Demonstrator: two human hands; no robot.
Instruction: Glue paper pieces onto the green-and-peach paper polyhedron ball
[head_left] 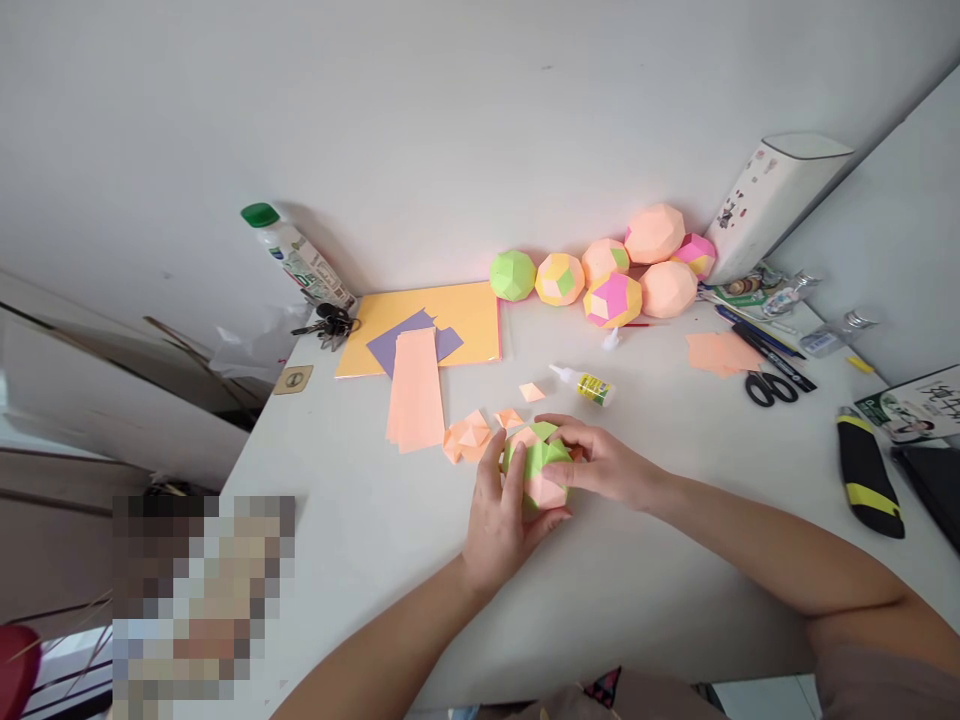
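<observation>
A green and peach paper polyhedron [541, 470] rests low over the white table [360, 520]. My left hand [499, 520] cups it from the left and below, fingers wrapped round it. My right hand [604, 462] presses on its top right side with closed fingers. Small folded peach paper pieces [469, 436] lie just left of the ball. A small glue bottle [589, 384] lies on its side just behind it.
Several finished paper balls [611, 298] line the wall at the back. Sheets of orange, purple and peach paper [416, 385] lie at back left beside keys [330, 325] and a green-capped bottle [296, 255]. Scissors [769, 388], pens and a black-yellow tool [870, 485] lie right.
</observation>
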